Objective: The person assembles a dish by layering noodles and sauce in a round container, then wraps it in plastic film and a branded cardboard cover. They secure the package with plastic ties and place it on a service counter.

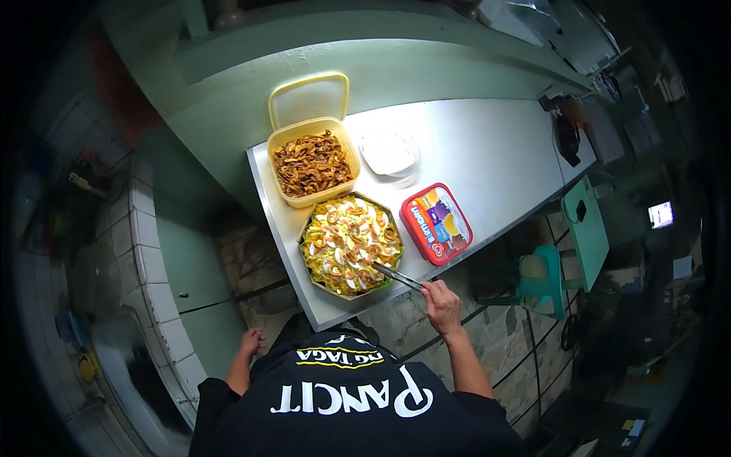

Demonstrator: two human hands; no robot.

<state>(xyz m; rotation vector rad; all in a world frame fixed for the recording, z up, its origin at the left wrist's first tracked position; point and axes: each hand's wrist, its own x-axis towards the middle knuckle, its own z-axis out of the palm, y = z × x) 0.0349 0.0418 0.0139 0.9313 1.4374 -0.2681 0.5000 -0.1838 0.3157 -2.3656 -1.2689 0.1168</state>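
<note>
My right hand [443, 308] is closed around a pair of metal tongs [401, 279]. The tongs' tips reach the right part of a topped dish [346, 236] in an octagonal tray [311, 276] at the table's near left corner. Egg slices, shredded yellow-green bits and brown rings cover the dish. Behind it stands a yellow plastic tub [352, 156] full of brown cooked strips [312, 164], its lid [311, 99] leaning up by the wall. My left hand [254, 342] hangs low beside my body, off the table, with fingers curled and nothing visible in them.
On the white table [487, 152] are a red lidded tub [436, 224] right of the tray and a clear container with white contents [388, 154] farther back. A green plastic stool [542, 282] stands on the floor to the right. A tiled counter [152, 259] runs along the left.
</note>
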